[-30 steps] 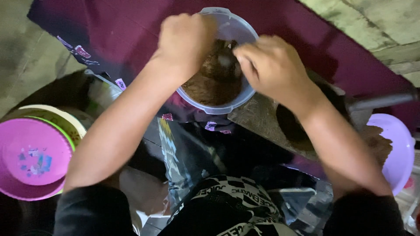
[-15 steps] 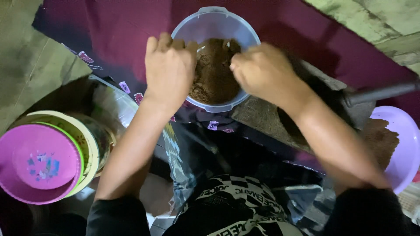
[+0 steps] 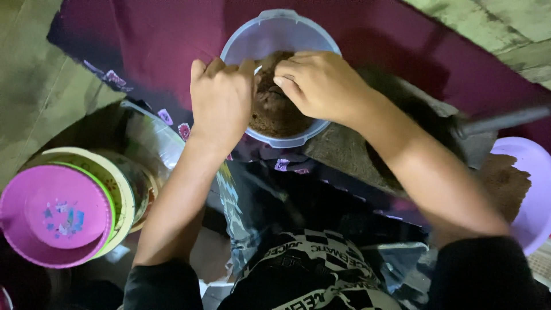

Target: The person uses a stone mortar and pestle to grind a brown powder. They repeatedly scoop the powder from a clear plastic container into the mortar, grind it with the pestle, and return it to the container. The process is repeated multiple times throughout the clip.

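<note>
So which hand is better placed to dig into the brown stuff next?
Right, probably. The right hand has its fingertips curled down onto the brown stuff inside the tub. The left hand rests at the tub's near-left rim, more beside it than in it.

Lilac bowl (image 3: 531, 192) cut off right

Dim, uneven light; deep shadows below, slight softness.

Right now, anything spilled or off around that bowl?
Nothing stands out. Both hands, left hand and right hand, are in the brown stuff inside the clear bowl. No brown bits show on the purple cloth beside it.
</note>
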